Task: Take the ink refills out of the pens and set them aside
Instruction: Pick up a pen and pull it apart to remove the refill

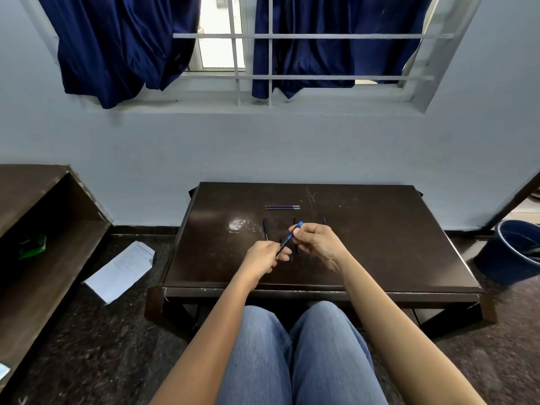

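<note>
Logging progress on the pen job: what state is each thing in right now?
blue pen, lifted off the table, tilted, held at both ends.
left hand, gripping the pen's lower end.
right hand, pinching the pen's upper end.
two refills, out, lying side by side on the table.
black pen, lying on the table, untouched.
curtains, parted.

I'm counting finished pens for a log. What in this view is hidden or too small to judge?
1. The blue pen, head view: its lower end sits inside the left hand, so any loosened joint is hidden.
2. The dark pens behind the right hand: partly covered by it, count unclear.
3. The purple sliver beside that hand: too small to name.
</note>
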